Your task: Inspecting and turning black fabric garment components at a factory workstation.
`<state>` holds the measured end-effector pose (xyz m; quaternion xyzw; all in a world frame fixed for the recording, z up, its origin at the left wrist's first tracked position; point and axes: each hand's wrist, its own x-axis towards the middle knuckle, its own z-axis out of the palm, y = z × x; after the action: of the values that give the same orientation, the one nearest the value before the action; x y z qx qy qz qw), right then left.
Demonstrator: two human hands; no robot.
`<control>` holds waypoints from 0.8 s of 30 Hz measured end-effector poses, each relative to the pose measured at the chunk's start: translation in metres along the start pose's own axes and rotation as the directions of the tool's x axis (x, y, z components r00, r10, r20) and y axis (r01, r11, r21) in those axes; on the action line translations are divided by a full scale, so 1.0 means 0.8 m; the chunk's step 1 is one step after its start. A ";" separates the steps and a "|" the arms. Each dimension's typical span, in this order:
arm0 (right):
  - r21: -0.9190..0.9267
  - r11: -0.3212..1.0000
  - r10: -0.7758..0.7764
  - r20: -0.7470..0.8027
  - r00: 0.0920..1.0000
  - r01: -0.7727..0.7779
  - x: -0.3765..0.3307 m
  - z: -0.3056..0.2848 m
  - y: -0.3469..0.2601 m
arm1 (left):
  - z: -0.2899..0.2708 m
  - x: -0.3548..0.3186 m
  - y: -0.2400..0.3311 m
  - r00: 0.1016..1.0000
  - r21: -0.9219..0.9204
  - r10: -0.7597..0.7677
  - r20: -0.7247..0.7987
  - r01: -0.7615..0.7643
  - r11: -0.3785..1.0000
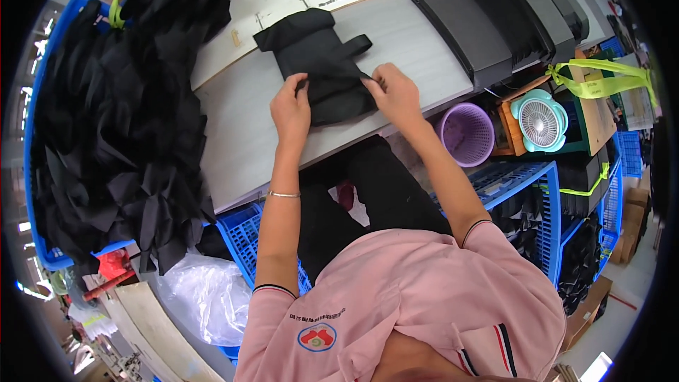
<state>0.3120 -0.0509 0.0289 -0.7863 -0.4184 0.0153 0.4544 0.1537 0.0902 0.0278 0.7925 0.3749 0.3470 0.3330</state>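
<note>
A black fabric piece (322, 74) with a strap loop sticking out at its right lies on the pale worktable (233, 138) before me. At its left edge, my left hand (291, 107) is closed, pinching the cloth between thumb and fingers. My right hand (396, 95) pinches the fabric's right edge near the loop. Both wrists come in from the lower edge, and the cloth stays on the table between the hands. Whether the piece is a finished bag or a loose panel I cannot tell.
To the left a blue crate (32, 163) overflows with black fabric pieces (134, 120). Stacked flat black pieces (488, 21) stand at the table's far right. A purple basket (467, 134) and a small turquoise fan (540, 120) sit right of the table, above a blue crate (552, 219).
</note>
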 end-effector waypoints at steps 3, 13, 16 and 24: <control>-0.208 0.951 -0.279 -0.266 0.923 0.228 0.028 -0.052 0.042 | -0.009 -0.005 0.013 0.999 -0.070 -0.038 -0.035 0.035 0.997; -0.406 0.906 0.110 -0.046 0.993 -0.120 0.103 -0.201 0.166 | -0.037 -0.071 0.083 0.963 -0.250 -0.010 -0.269 -0.060 0.966; -0.267 0.948 0.149 -0.107 0.983 -0.173 0.103 -0.212 0.166 | -0.021 -0.099 0.091 0.980 -0.445 -0.045 -0.195 -0.047 0.894; -0.679 0.666 -0.325 0.112 0.939 0.311 -0.075 -0.157 -0.007 | 0.042 -0.179 0.098 0.804 -0.747 -0.105 0.585 0.585 0.315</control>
<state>0.3202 -0.1783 0.0853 -0.8129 -0.5200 -0.2274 0.1304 0.1405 -0.0761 0.0287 0.4318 0.2062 0.2246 0.8489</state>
